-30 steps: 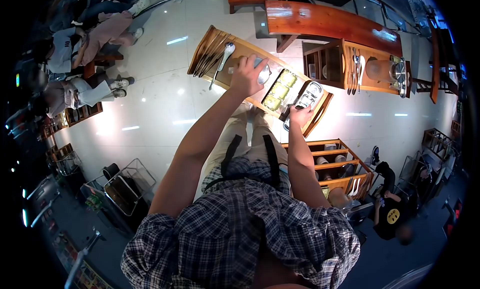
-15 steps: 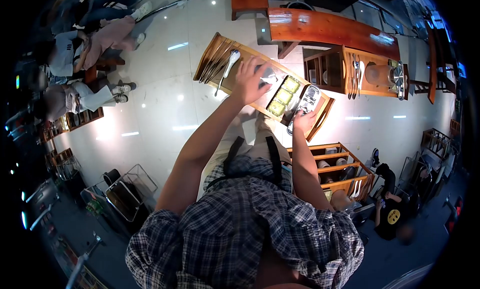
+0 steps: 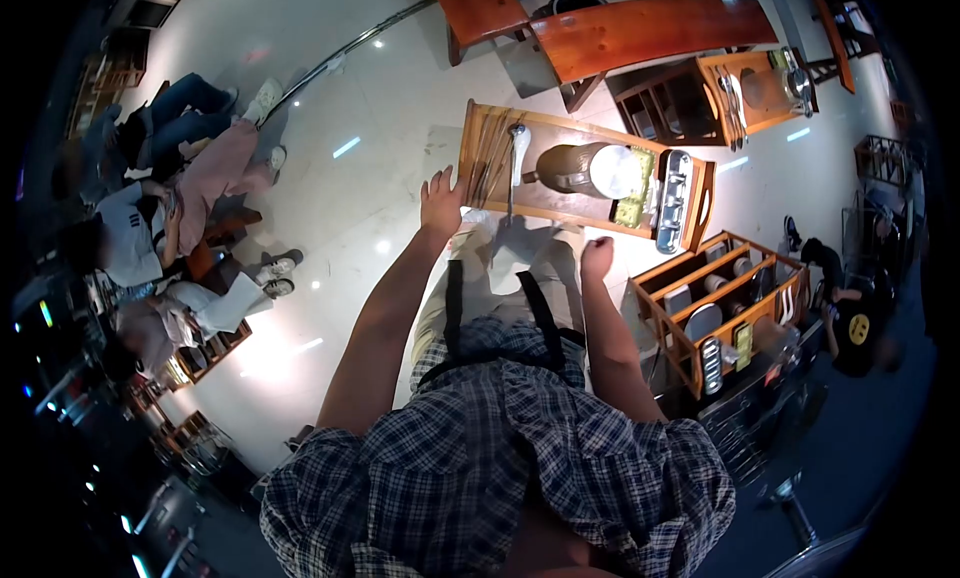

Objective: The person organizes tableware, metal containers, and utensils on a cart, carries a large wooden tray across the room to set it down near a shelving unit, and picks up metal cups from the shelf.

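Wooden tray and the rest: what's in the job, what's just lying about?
Likely in the job, judging by the hands near the tray:
- wooden tray
- dark sticks
- spoon
- brown jug
- metal tin

Likely just about:
- red-brown bench
- farther tray
- wooden rack

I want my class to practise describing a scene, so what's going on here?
A person in a checked shirt stands at a wooden tray. Their open left hand is by its left end, though contact is unclear; their curled right hand is just off the near side, with nothing visible in it. On the tray are dark sticks, a spoon, a brown jug, a green dish and a metal case.
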The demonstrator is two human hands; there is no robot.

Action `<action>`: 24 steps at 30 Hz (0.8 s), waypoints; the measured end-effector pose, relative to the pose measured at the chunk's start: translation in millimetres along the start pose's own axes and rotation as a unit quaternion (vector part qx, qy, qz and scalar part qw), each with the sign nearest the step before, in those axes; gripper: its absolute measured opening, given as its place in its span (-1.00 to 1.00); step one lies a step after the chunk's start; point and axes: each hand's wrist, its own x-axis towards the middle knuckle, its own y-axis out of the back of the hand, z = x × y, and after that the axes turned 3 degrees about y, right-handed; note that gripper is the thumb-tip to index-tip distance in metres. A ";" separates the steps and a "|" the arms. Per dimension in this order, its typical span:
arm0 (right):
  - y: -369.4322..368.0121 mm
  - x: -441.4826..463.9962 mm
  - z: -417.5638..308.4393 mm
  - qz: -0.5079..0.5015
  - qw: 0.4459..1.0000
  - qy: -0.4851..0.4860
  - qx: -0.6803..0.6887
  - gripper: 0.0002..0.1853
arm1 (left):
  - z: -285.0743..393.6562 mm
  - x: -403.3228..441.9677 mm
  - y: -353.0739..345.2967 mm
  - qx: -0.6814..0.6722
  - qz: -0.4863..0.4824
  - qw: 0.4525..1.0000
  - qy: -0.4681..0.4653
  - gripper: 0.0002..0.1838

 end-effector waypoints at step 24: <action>-74.3 -118.8 -246.7 -0.121 0.976 0.108 0.147 -0.80 | -51.8 140.5 -11.3 0.305 -0.122 0.827 -0.456 -0.77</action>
